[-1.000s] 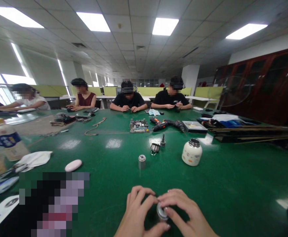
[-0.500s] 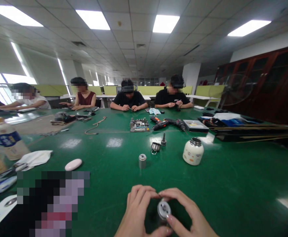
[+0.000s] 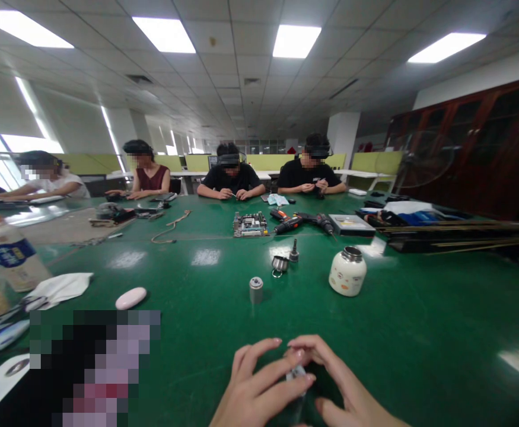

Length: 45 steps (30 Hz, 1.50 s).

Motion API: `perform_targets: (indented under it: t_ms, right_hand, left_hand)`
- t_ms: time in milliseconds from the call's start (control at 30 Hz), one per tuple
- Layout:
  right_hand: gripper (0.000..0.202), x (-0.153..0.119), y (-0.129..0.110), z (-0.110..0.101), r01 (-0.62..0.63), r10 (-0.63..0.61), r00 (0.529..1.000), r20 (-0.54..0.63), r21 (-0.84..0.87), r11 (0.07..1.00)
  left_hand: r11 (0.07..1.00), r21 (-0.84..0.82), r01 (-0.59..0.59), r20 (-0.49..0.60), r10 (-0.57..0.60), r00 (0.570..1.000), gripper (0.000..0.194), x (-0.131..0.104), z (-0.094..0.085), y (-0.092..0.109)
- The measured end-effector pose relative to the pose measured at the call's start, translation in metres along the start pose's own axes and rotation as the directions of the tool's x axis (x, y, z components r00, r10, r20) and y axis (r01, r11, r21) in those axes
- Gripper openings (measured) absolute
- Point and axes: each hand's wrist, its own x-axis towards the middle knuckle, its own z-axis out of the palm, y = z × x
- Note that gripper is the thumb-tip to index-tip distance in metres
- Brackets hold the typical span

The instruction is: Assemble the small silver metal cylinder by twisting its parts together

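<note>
At the near edge of the green table [image 3: 188, 356], both my hands surround a small silver cylindrical motor [image 3: 295, 372]. My left hand [image 3: 257, 385] reaches across its top with fingers bent over the end face. On the far and right sides, my right hand [image 3: 339, 379] curls around it with thumb and fingers. Most of the motor's body is hidden by the fingers. A similar silver cylindrical motor [image 3: 256, 292] stands upright farther up the table, apart from both hands.
Beyond lie a small metal cup [image 3: 279, 264], a dark metal fitting [image 3: 293, 252], a cream flask [image 3: 347, 276], a circuit board [image 3: 250, 225] and power drills [image 3: 288, 225]. A pink oval case [image 3: 131, 298] and a bottle [image 3: 12, 252] are left. Several people sit opposite.
My left fingers have moved right over the motor's top, covering the end face that showed before. My right thumb has come off that face and moved lower right.
</note>
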Motion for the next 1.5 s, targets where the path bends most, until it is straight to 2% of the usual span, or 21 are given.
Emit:
perform_targets:
  t_ms: [133,233,300,400,467,600,833,1000,1067,1133,1267,1367,1500]
  right_hand:
    - [0.059,0.0,-0.002,0.0,0.011,-0.012,1.0,-0.004,-0.046,0.999]
    - [0.06,-0.001,-0.003,0.0,-0.004,0.003,1.0,-0.01,-0.067,0.998]
    - [0.06,-0.001,-0.004,0.0,-0.017,0.016,1.0,-0.007,-0.075,0.997]
    - [0.062,0.0,-0.008,0.001,-0.023,0.023,1.0,-0.001,-0.081,0.996]
    - [0.063,0.001,-0.009,0.002,-0.016,0.016,1.0,-0.006,-0.085,0.996]
    - [0.062,0.001,-0.01,0.002,-0.017,0.016,1.0,-0.011,-0.096,0.995]
    - [0.064,0.001,-0.007,0.001,-0.022,0.022,1.0,-0.004,-0.108,0.994]
    - [0.063,0.001,-0.006,0.002,-0.009,0.009,1.0,-0.005,-0.106,0.994]
    - [0.065,0.0,-0.003,0.002,-0.01,0.01,1.0,-0.002,-0.111,0.994]
    - [0.068,-0.002,0.0,0.002,-0.016,0.015,1.0,-0.008,-0.126,0.992]
    - [0.072,-0.007,0.01,0.003,-0.016,0.009,0.999,-0.042,-0.176,0.984]
    - [0.073,-0.008,0.013,0.003,0.011,-0.02,0.999,-0.044,-0.194,0.981]
    - [0.069,-0.005,0.009,0.002,0.01,-0.014,1.0,-0.018,-0.191,0.982]
  left_hand:
    - [0.999,0.041,-0.013,-0.018,0.014,1.0,0.054,-0.002,0.001,0.0]
    - [0.998,0.054,0.033,-0.038,-0.031,0.999,0.062,0.0,-0.004,0.003]
    - [0.988,0.068,0.138,-0.03,-0.136,0.99,0.069,0.003,-0.009,0.005]
    - [0.943,0.105,0.314,0.067,-0.322,0.944,0.078,0.005,-0.014,0.007]
    - [0.932,0.13,0.34,0.161,-0.358,0.92,0.083,0.005,-0.014,0.006]
    - [0.948,0.144,0.283,0.267,-0.313,0.912,0.085,0.0,-0.012,0.003]
    - [0.956,0.164,0.242,0.263,-0.279,0.923,0.083,-0.001,-0.012,0.002]
    - [0.957,0.172,0.233,0.153,-0.26,0.954,0.09,0.002,-0.013,0.005]
    - [0.969,0.155,0.192,0.08,-0.206,0.975,0.083,0.001,-0.007,0.005]
    - [0.981,0.145,0.128,0.009,-0.13,0.991,0.067,-0.002,0.001,0.005]
    - [0.994,0.103,0.045,0.025,-0.047,0.999,0.054,-0.006,0.013,0.005]
    - [0.997,0.08,0.022,0.02,-0.024,1.0,0.048,-0.006,0.013,0.005]
    - [0.997,0.067,0.022,0.02,-0.024,1.0,0.051,-0.006,0.011,0.005]
